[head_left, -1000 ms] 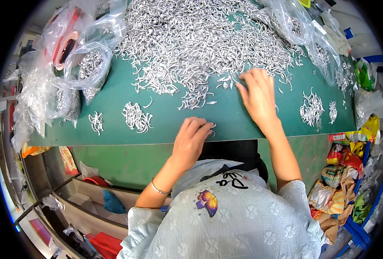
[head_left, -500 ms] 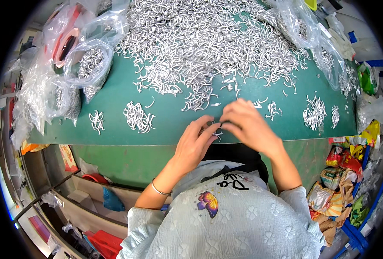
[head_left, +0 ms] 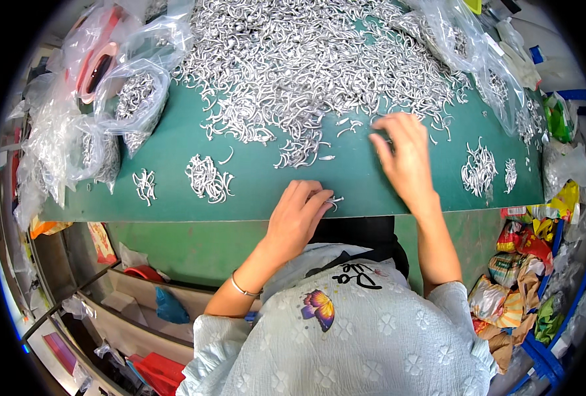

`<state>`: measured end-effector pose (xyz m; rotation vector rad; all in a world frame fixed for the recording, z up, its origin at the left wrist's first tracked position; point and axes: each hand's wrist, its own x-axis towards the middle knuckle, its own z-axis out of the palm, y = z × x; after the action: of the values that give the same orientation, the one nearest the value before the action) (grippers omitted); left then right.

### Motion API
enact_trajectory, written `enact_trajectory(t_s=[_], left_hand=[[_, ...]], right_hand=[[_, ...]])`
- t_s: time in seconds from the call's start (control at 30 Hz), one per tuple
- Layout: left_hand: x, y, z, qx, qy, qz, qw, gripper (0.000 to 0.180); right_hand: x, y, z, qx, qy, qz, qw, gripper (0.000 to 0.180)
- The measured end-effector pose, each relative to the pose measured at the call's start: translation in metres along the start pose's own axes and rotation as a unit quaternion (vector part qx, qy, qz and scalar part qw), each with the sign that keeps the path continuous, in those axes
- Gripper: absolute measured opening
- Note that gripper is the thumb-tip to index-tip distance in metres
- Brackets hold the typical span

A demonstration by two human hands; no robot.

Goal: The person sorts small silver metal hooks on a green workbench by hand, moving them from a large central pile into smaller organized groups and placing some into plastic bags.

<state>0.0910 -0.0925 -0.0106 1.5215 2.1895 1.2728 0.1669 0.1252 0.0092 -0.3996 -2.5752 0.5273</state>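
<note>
1. The left hand (head_left: 296,218) pinches a small bunch of metal hooks (head_left: 332,200) at the near edge of the green table (head_left: 253,191); keep that grip snug
2. The right hand (head_left: 402,155) lies fingers spread at the big pile (head_left: 306,66) (whether it holds any, I cannot tell); draw few, untangled hooks

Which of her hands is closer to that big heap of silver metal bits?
The right. The right hand reaches up with its fingertips at the near edge of the big heap. The left hand sits lower, by the table's front edge, pinching a few pieces.
</note>
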Motion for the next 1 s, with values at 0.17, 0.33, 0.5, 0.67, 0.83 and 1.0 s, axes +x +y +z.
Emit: enact_trajectory(t_s=[0.17,0.33,0.5,0.67,0.83,1.0], left_hand=[[0.000,0.000,0.000,-0.003,-0.003,-0.007,1.000,0.029],[0.001,-0.002,-0.001,-0.004,0.008,0.001,1.000,0.027],[-0.003,-0.002,-0.001,0.011,0.004,-0.002,1.000,0.026],[0.001,0.002,0.001,0.020,-0.001,-0.004,1.000,0.024],[0.004,0.004,0.001,0.031,-0.010,0.000,0.999,0.023],[-0.003,-0.001,-0.001,0.052,0.009,0.015,0.998,0.023]], right_hand=[[0.012,-0.013,0.028,-0.022,-0.055,-0.041,0.997,0.013],[-0.004,-0.005,-0.012,0.014,0.025,0.015,0.999,0.010],[-0.043,0.060,-0.069,-0.146,0.071,0.136,0.977,0.008],[-0.087,0.106,-0.101,-0.221,0.078,0.221,0.947,0.009],[-0.096,0.114,-0.114,-0.136,0.108,0.244,0.954,0.008],[-0.077,0.089,-0.111,-0.110,0.141,0.233,0.956,0.006]])
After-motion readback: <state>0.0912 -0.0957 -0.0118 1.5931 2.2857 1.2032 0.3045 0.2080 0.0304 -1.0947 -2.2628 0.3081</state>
